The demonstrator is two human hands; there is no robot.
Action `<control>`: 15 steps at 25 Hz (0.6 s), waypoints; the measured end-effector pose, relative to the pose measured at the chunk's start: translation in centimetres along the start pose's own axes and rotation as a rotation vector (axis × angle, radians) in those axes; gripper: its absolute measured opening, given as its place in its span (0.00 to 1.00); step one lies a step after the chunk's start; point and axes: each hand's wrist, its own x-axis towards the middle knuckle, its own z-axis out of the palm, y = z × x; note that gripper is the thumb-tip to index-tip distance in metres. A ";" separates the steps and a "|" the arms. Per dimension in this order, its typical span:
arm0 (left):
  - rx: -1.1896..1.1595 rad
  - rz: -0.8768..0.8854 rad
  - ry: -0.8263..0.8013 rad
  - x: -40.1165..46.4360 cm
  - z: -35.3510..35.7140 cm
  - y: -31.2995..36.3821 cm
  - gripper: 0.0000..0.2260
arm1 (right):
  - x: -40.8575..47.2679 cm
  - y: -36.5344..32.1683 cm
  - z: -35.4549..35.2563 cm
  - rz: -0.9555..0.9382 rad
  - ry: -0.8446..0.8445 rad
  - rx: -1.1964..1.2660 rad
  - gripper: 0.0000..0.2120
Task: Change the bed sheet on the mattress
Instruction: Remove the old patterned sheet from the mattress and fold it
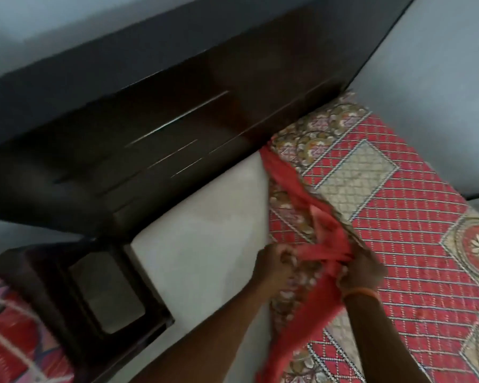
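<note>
Half the bed sheet (393,205) is peeled off, I'd say: it covers the mattress (205,230) on the right, bare pale mattress left by the dark headboard (177,120). Left hand (274,268) and right hand (362,272) both have fingers curled tight, bunching its folded-back red edge.

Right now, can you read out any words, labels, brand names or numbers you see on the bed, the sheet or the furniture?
None: no readable text anywhere in this view.
The red patterned sheet carries only printed grids and flower shapes.
The dark headboard shows thin pale lines, not letters.
Both hands grip the sheet's bunched edge; the picture is blurred.
</note>
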 end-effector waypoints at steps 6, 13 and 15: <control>0.619 -0.161 0.011 9.9 1.3 3.7 0.50 | 7.4 4.7 -4.9 -0.074 0.243 -0.417 0.25; 1.012 -0.127 0.043 23.0 0.1 3.7 0.79 | 22.4 -4.7 4.7 -0.480 0.131 -0.662 0.37; 1.007 -0.084 0.054 24.4 0.3 2.7 0.80 | 26.0 -8.5 7.7 -0.491 0.083 -0.751 0.44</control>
